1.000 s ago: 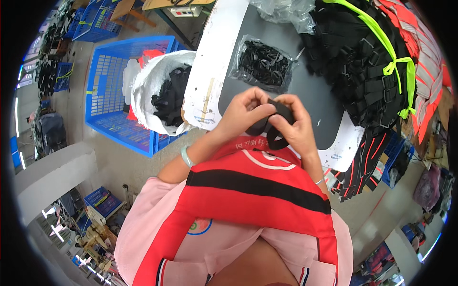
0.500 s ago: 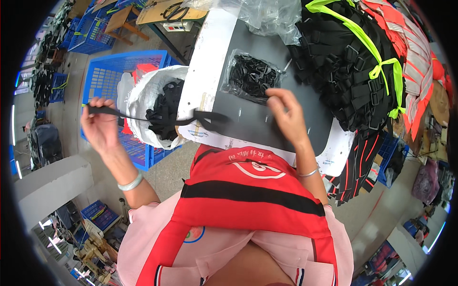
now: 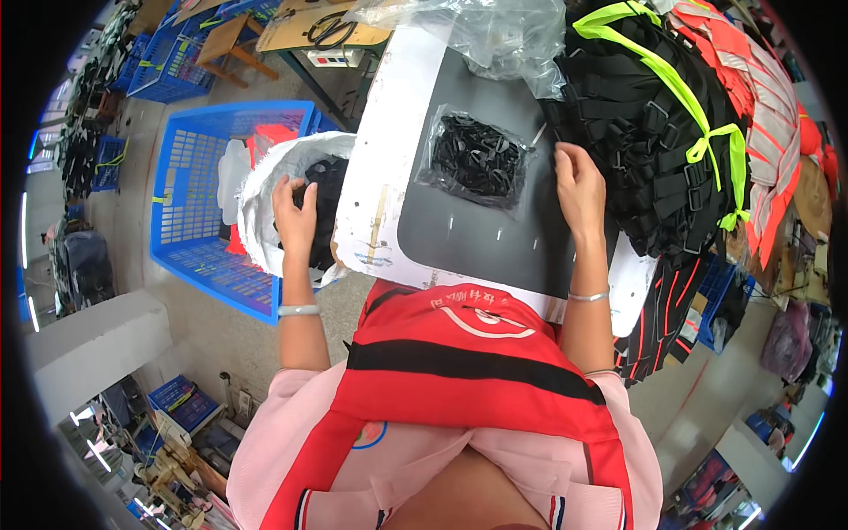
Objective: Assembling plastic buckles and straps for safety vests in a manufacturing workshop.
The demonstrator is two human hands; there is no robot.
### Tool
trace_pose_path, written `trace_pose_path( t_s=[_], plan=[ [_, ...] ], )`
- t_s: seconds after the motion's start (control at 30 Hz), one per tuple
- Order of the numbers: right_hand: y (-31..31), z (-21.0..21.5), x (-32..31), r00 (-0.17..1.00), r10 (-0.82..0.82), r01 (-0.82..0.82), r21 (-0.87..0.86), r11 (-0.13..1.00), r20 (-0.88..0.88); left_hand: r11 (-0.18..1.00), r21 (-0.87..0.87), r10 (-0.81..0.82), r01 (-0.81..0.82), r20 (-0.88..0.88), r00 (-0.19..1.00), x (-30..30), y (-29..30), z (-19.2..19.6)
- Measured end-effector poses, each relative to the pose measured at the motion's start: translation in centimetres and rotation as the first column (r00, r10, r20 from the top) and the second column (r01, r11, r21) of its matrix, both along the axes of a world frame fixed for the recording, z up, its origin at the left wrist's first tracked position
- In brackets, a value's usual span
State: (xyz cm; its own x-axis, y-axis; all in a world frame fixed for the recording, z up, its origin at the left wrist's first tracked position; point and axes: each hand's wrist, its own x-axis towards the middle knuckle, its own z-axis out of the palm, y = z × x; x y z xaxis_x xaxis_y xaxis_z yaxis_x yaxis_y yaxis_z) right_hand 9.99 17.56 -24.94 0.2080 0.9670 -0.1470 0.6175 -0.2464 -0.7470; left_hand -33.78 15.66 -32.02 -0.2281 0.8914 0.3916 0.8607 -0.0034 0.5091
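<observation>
My left hand (image 3: 296, 216) is over a white woven sack (image 3: 256, 190), its thumb and fingers apart and no strap plainly in its grasp. Black straps (image 3: 329, 190) fill the sack, some of them hidden by that hand. Beside a large heap of black webbing straps with buckles (image 3: 654, 168), my right hand (image 3: 581, 190) has its fingers loosely bent and apart. Its fingertips are close to the heap's left edge; contact is hard to make out. Between my hands, a clear plastic bag of small black buckles (image 3: 477, 159) lies on the dark tabletop (image 3: 468, 238).
The sack stands in a blue plastic basket (image 3: 190, 256) left of the table. Crumpled clear plastic (image 3: 503, 40) lies at the table's far end. A yellow-green ribbon (image 3: 676, 88) crosses the strap heap, and orange and grey pieces (image 3: 751, 106) are piled beyond it.
My left hand has moved right to the sack, and the black strap it held stretched out is no longer in it. My right hand has shifted right, from the buckle bag to the strap heap.
</observation>
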Motion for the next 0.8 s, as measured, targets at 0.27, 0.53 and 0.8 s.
trace_pose_path(
  t_s=[0.27,0.53,0.8],
  plan=[
    [-0.6,-5.7,-0.2,0.679,-0.317,0.471,0.062,0.88,-0.662,0.749,0.087,-0.647,0.656,0.31,0.697,17.3,2.9,6.7],
    [-2.1,-3.9,0.1,0.69,-0.249,0.257,-0.092,0.962,-0.68,0.67,-0.127,-0.434,0.732,0.733,0.525,27.2,4.2,6.3],
    [-7.3,-3.3,-0.8,0.527,-0.135,0.139,-0.071,0.988,-0.839,0.61,-0.046,-0.601,0.791,0.624,0.5,27.5,0.1,5.9]
  ],
)
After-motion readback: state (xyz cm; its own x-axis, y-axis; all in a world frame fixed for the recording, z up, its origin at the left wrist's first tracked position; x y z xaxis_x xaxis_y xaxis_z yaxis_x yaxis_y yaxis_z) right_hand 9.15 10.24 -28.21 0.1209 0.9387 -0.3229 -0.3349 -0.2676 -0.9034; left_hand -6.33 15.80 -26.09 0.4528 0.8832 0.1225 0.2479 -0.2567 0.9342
